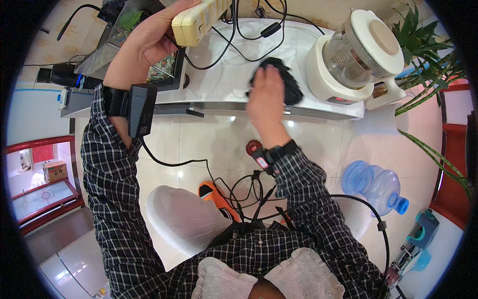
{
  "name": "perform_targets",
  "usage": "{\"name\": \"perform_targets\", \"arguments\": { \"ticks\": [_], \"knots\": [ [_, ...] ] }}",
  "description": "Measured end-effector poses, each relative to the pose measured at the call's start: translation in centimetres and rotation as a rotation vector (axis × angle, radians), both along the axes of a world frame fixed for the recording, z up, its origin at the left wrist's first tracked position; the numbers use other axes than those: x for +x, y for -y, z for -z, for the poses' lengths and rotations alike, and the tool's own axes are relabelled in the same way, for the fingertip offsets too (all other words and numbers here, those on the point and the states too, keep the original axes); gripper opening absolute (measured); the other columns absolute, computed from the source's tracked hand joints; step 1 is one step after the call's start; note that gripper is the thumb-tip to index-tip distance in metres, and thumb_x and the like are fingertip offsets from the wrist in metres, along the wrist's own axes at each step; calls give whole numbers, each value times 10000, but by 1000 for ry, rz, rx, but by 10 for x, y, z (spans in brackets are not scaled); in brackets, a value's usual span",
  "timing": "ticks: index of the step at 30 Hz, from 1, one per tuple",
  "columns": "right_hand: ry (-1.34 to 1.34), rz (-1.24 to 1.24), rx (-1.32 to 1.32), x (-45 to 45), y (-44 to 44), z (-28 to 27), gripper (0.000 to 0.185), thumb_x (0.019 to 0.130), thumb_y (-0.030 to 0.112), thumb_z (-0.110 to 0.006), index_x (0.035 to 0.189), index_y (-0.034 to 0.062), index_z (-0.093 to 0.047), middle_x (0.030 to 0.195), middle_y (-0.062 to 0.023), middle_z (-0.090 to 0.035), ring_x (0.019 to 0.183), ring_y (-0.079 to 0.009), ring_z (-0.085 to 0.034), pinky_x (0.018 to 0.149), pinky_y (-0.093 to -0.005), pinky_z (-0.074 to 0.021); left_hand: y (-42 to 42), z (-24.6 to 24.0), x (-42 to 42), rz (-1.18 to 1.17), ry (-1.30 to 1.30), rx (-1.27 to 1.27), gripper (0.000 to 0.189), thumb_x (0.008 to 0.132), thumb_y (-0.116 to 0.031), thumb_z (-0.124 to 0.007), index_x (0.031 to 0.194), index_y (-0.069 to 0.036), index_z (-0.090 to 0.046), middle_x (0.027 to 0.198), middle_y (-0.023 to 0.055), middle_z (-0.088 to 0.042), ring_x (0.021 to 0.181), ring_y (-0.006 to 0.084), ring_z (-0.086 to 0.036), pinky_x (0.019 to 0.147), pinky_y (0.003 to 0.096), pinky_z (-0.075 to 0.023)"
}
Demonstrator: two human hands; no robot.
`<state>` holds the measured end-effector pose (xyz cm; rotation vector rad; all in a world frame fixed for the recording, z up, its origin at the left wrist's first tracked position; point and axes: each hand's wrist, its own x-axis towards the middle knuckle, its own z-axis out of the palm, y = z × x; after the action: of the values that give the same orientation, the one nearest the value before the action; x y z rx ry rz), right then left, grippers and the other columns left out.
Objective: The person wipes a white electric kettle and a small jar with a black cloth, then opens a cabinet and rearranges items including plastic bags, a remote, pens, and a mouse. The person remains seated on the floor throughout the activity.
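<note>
At the upper left, my left hand (158, 35) grips a cream-coloured power strip (192, 26) and holds it above the white cabinet top (220, 80). Black cords hang around the strip and run across the surface. My right hand (267, 97) is slightly blurred and presses its fingers on a bunched black cloth (289, 84), which lies on the cabinet top near its front edge. Just right of the cloth stands a cream electric kettle with a glass body (345, 61), its base display lit red.
A glass fish tank with gravel (162, 71) stands at the left, beside my left wrist. An inline cord switch (270, 30) lies towards the wall. Right of the kettle are potted green plants (418, 48). A blue water jug (377, 185) and looped cables (254, 190) are on the tiled floor.
</note>
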<state>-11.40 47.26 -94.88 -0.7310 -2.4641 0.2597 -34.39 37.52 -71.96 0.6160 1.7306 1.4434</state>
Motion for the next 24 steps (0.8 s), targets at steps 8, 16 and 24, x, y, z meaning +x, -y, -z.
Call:
{"name": "perform_targets", "arguments": {
  "ticks": [8,16,24],
  "knots": [
    [-8,-386,-198,-7,25,-4,471,934,76,-560,1396,-6,-603,1502,-238,-555,1380,-393,-538,1194,-504,-401,-5,-1,3,-11,73,6,588,942,-473,-795,1294,-16,-684,1100,119,-772,946,175,-779,755,271,-647],
    [29,125,-81,-25,-64,10,537,988,106,-486,1485,-99,-486,1600,-340,-413,1537,-474,-328,1240,-569,-300,-4,0,19,-138,138,75,600,973,-445,-766,1363,-8,-636,1204,169,-746,1026,241,-776,785,316,-666],
    [-51,-78,-135,-149,-144,23,416,878,132,-586,1254,-20,-679,1360,-285,-641,1289,-445,-585,1126,-523,-447,-2,-2,26,-127,170,95,599,1013,-447,-715,1432,-34,-599,1264,171,-722,1081,286,-764,773,324,-660]
  ]
}}
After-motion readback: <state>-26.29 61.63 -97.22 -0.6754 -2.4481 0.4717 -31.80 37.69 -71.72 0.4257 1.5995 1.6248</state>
